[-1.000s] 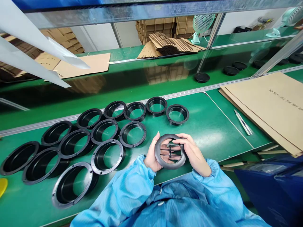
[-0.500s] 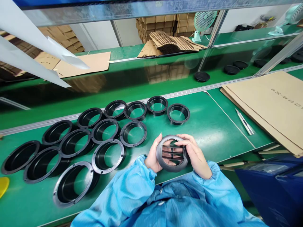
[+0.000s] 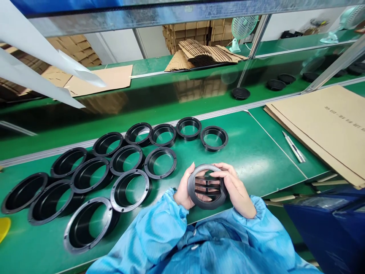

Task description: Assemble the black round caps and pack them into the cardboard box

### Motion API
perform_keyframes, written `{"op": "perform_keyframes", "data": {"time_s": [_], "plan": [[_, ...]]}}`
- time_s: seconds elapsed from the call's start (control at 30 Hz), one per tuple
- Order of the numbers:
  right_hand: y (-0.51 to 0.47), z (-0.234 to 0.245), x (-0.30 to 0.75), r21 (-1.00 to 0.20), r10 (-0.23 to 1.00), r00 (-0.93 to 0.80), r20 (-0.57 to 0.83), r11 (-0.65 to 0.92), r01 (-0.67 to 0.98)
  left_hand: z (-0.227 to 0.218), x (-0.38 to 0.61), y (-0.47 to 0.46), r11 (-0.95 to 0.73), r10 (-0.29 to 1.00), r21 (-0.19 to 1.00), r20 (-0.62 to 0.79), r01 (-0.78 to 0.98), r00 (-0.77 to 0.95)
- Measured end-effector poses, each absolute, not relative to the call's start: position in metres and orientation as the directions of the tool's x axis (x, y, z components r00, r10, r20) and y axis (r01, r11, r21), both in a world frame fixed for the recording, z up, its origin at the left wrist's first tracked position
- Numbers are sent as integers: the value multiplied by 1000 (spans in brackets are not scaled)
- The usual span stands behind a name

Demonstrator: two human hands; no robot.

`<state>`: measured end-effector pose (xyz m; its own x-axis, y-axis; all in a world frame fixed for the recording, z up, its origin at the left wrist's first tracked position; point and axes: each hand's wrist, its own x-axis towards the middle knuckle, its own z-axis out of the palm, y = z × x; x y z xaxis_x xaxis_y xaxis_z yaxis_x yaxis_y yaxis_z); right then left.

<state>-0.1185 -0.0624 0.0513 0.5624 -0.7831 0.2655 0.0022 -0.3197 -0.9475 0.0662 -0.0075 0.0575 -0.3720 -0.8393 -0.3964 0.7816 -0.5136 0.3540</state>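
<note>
Between both hands, close to my body, is a round black air vent (image 3: 209,185) with slats across its opening. My left hand (image 3: 184,187) cups the vent's left side, its fingers partly visible behind the slats. On the other side my right hand (image 3: 235,188) wraps the rim, with fingertips reaching over the upper right edge. Several black flanged rings (image 3: 130,190) stand in rows on the green table (image 3: 251,167) to the left. The nearest ring beyond my hands is a single black ring (image 3: 214,138).
Flat cardboard sheets (image 3: 322,110) lie at the right, with a utility knife (image 3: 293,147) beside them. Behind a metal rail, black round parts (image 3: 241,93) rest on a green belt (image 3: 159,102). White paper sheets (image 3: 54,57) hang at upper left; a yellow object (image 3: 4,229) shows at the left edge.
The vent has tilted slightly in my hands, so its rim looks darker. Both hands keep their hold; the view has shifted a little.
</note>
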Motion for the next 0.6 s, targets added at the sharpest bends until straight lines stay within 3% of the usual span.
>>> {"op": "perform_keyframes", "data": {"time_s": [0.1,0.27,0.47,0.6], "plan": [[-61,50,-120,-870,-707,633,315,-482,-107,62,64,-10,-464,-850,332,-429,821,-307],[-62,50,-124,-560,-481,789,381,-800,-217,65,58,-15,-315,-851,279,-506,907,-140],[-64,61,-108,-518,-432,863,262,-817,-252,64,55,-10,-381,-793,328,-597,865,-123],[-70,74,-92,-500,-394,884,250,-835,-230,61,58,-6,-316,-856,347,-506,883,-107]]}}
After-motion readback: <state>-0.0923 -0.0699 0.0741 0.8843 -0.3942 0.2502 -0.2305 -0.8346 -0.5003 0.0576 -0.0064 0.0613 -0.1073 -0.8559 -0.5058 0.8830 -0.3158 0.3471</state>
